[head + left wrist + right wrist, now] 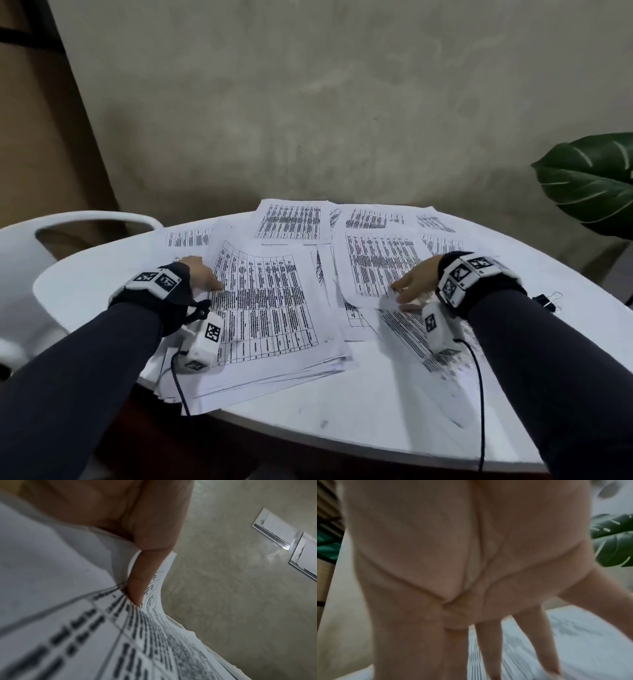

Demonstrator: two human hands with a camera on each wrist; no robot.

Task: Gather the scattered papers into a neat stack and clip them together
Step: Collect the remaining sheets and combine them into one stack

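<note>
Although every sheet is printed with tables, no word can be read. The stack of white printed papers (pixel 274 325), overhanging the near-left rim of the round white table (pixel 376 407), is pressed by the thumb (pixel 137 586) of the left hand (pixel 200 274); its fingers are hidden, so the grip cannot be told. Loose sheets (pixel 380 260) are touched by the straight fingers of the right hand (pixel 416 286), a black binder clip (pixel 547 302) lying near the right rim.

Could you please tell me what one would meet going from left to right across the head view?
White chair → left hand → stack of papers → right hand → binder clip.
</note>
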